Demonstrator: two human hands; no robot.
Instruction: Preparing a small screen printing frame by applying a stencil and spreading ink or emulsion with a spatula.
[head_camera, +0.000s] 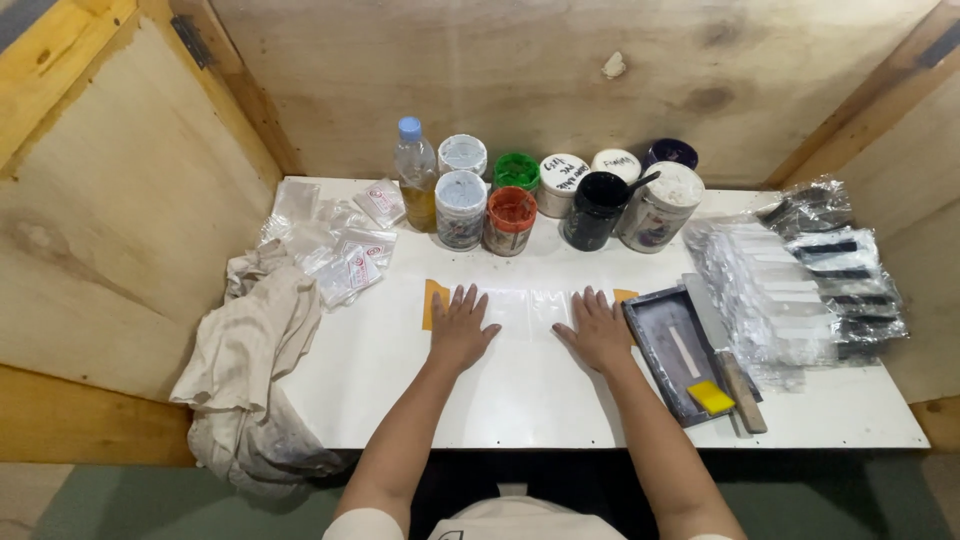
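Pressing flat with spread fingers, the left hand (462, 328) and right hand (598, 330) lie apart on a clear plastic sheet (530, 310), gripping nothing. It looks thin, light, limp and slippery; its edges seem best for holding. Paint jars (510, 220) stand beyond the fingertips, a tray (672, 352) just beside the right hand, a rag (255, 350) left.

Left hand (462, 325) flat, fingers spread, right hand (598, 328) likewise, forearms extended
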